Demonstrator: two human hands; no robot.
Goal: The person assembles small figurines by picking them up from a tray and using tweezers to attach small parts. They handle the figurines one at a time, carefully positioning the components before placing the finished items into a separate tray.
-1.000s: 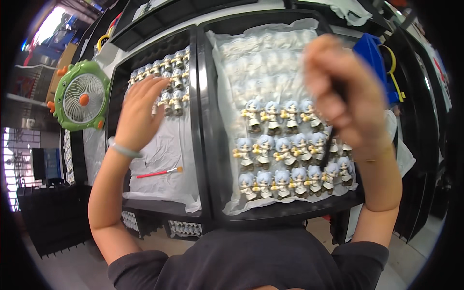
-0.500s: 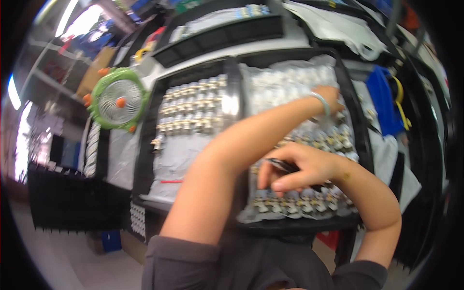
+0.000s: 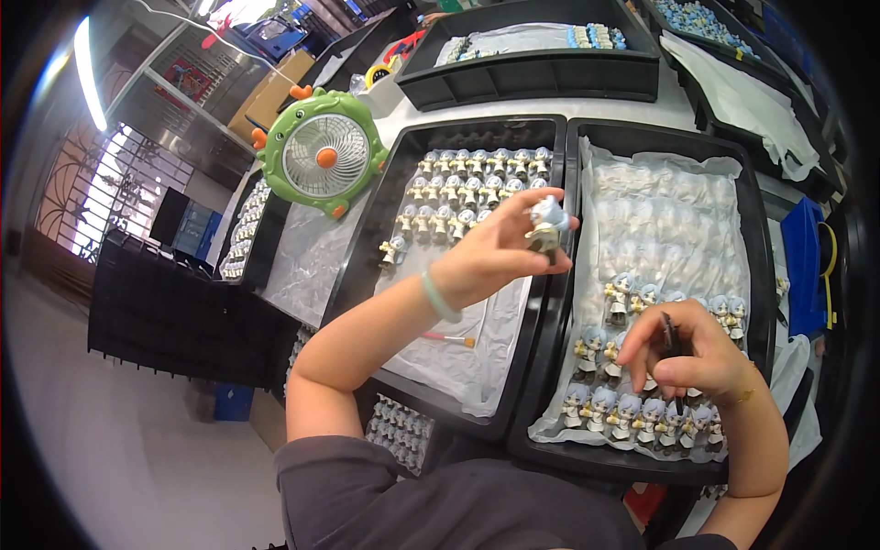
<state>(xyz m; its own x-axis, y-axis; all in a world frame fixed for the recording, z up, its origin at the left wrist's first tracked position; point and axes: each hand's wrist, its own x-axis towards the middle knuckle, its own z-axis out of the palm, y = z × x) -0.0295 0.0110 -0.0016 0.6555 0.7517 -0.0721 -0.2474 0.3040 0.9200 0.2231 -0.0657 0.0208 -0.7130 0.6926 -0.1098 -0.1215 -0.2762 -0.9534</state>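
My left hand point(image 3: 490, 249) pinches a small figurine point(image 3: 546, 226) with pale blue hair, raised over the wall between two black trays. My right hand point(image 3: 701, 353) is curled round a slim black tool point(image 3: 672, 341), whose exact kind I cannot make out. It hovers over the right tray point(image 3: 543, 447), hiding some of the figurines point(image 3: 620, 420) that stand there in rows. Translucent sheeting point(image 3: 669, 215) covers the far rows of that tray. Similar figurines point(image 3: 472, 191) fill the far part of the left tray point(image 3: 488, 427), with a shorter row nearest me.
A thin red-handled brush point(image 3: 449, 339) lies on the left tray's liner. Beyond that tray's left corner stands a green fan point(image 3: 325, 158). Another black tray point(image 3: 541, 81) lies at the back, and a blue bin point(image 3: 805, 266) at the right.
My left hand has moved from the far side of the right tray leftward and now holds up a figurine. My right hand keeps the black tool. The view has shifted.
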